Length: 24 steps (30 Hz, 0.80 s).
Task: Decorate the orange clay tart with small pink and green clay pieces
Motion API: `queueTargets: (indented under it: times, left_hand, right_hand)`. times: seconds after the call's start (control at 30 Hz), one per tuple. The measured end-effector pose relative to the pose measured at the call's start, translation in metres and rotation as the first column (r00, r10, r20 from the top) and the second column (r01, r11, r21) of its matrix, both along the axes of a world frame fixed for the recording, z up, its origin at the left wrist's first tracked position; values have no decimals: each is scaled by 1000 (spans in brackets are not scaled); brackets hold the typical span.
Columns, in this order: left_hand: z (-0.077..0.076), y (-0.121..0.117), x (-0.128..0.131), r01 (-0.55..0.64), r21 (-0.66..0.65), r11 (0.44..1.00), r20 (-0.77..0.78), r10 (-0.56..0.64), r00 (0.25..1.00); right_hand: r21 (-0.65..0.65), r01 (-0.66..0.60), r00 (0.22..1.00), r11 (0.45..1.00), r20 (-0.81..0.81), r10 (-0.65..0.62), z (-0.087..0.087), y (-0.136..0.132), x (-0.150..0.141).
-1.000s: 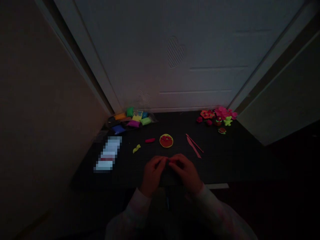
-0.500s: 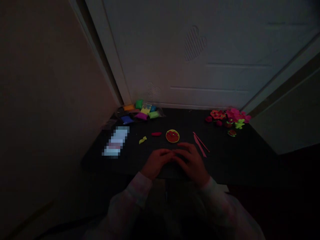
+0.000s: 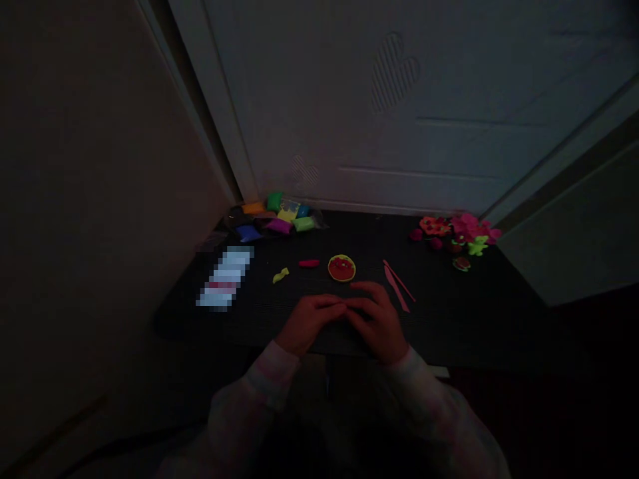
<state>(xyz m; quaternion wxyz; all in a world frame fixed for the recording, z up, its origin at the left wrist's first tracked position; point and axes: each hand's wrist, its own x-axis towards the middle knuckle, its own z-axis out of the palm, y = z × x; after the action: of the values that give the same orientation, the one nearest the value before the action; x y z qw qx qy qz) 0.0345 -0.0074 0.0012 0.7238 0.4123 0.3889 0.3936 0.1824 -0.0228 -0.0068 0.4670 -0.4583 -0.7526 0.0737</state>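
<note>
Lying lengthwise left-to-right, red roll [image 3: 309, 264] beyond left hand [image 3: 307, 320]; right hand [image 3: 380, 324] meeting its fingertips; anything held indiscernible.

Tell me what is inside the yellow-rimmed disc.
Inside the yellow-rimmed disc lies an orange-red layer, with small red and green bits toward its far side. Whatever is beneath that layer is covered.

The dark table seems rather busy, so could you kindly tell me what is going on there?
A person's left hand and right hand meet at the fingertips above the near part of the table; whether they hold anything is too dark to tell. Just beyond them lies a yellow-rimmed round piece, with a red roll and a yellow piece to its left and a pink knife to its right. Colourful packets lie at the far left.
</note>
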Motion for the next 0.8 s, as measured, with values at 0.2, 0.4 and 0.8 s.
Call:
queueTargets:
  times: [0.2,0.4,0.8]
  left_hand:
    - [-2,0,-1,-5,16,1000,8,5,1000]
    - [-4,1,0,-24,2,1000,26,23,999]
    - [0,0,2,-94,-17,995,31,95,995]
  right_hand:
    - [22,-4,1000,1000,-12,5,1,-1,0]
    - [24,-17,999,1000,-30,17,2,-1,0]
    - [-40,-33,996,999,-79,29,3,0,-1]
